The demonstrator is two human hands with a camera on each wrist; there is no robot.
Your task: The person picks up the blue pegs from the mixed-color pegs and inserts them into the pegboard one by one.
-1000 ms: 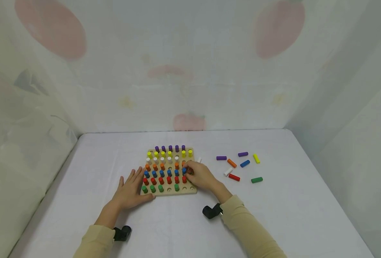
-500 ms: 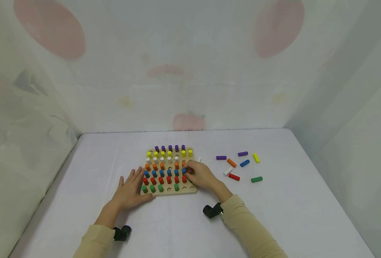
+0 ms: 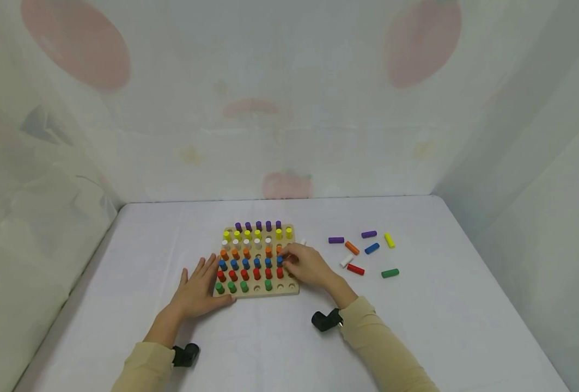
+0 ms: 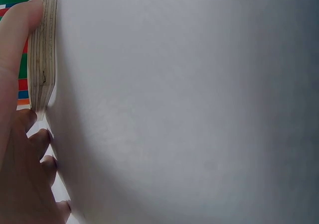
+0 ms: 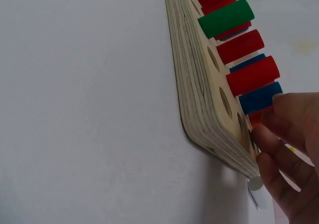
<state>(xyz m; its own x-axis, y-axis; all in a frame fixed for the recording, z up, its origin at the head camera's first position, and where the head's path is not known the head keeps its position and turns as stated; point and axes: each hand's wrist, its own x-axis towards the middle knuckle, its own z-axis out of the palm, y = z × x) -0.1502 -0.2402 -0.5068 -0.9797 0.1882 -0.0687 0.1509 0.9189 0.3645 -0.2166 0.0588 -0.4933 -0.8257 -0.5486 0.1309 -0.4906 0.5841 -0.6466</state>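
Observation:
A wooden pegboard stands on the white table, bearing rows of upright green, red, blue, orange, white, yellow and purple pegs. My left hand lies spread at its left side. In the left wrist view, the thumb rests against the board's edge. At the right end of the blue row, my right hand pinches the top of a blue peg, which stands in the board. The far fingertip contact is partly hidden. Holes in the green row show bare wood beside the red pegs.
Loose pegs lie to the right: two purple, an orange peg, a blue peg, a yellow peg, a white peg, a red peg and a green peg. Another white peg lies beside the board.
The blue peg at my right fingertips sits slightly lower than before, and my right hand and forearm have shifted a little to the right. My left hand has stayed in place.

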